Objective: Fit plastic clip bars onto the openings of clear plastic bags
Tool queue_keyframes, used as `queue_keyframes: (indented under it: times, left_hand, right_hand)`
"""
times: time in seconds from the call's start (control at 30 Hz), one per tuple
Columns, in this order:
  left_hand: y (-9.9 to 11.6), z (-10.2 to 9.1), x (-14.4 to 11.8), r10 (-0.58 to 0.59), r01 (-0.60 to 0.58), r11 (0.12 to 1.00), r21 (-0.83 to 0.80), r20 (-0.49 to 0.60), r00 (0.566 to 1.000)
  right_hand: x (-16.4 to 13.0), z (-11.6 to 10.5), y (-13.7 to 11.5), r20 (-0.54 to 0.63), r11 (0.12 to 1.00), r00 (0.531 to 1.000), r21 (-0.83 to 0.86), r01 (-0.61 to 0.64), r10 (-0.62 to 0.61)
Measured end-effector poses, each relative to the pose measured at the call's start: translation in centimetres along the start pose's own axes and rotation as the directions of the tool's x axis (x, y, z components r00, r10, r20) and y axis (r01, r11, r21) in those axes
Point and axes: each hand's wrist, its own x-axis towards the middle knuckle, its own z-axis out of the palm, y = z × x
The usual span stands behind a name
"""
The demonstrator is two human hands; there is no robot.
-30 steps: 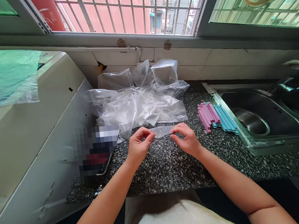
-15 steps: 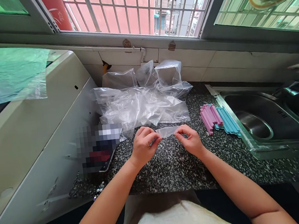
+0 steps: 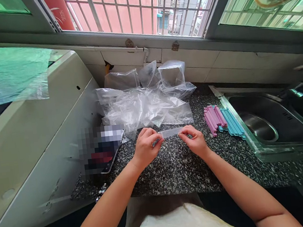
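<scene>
A speckled dark granite worktop [image 3: 173, 169] runs under a barred window [image 3: 135, 10], with a white appliance [image 3: 35, 140] standing against its left end and a clear plastic sheet [image 3: 7, 78] draped over the top of that appliance. On the right a steel sink [image 3: 271, 122] is set into the worktop. Toward the back wall lies a loose heap of clear plastic bags [image 3: 144, 99], some of them standing half open against the tiles. Just left of the sink's rim sits a row of pink sealing clips [image 3: 213, 118] with a row of blue sealing clips [image 3: 232, 122] touching it on the sink side. A blurred flat object [image 3: 102, 151] lies at the left of the worktop, beside the appliance. In front of the bag heap, the left hand [image 3: 145, 146] and the right hand [image 3: 194, 139] are raised a little above the worktop, each pinching one end of a folded strip of clear bag [image 3: 171, 132] between thumb and fingers. The strip is stretched nearly level between the two hands, close to the front edge of the heap
</scene>
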Motion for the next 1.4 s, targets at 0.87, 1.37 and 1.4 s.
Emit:
queue_keyframes:
  times: [0.87,1.37,1.4]
  left_hand:
    - [0.2,0.0,-0.3,0.120,-0.119,0.993,0.023,-0.044,0.992]
    - [0.7,-0.4,-0.3,0.207,-0.200,0.974,0.102,-0.068,0.976]
    - [0.8,-0.4,-0.3,0.223,-0.216,0.971,0.107,-0.057,0.973]
  right_hand:
    - [0.2,-1.1,-1.4,0.028,0.835,0.897,-0.353,0.421,-0.441]
    - [0.0,-0.9,-2.1,0.022,0.828,0.893,-0.365,0.426,-0.450]
    - [-0.1,-0.8,-2.2,0.035,0.823,0.889,-0.363,0.437,-0.457]
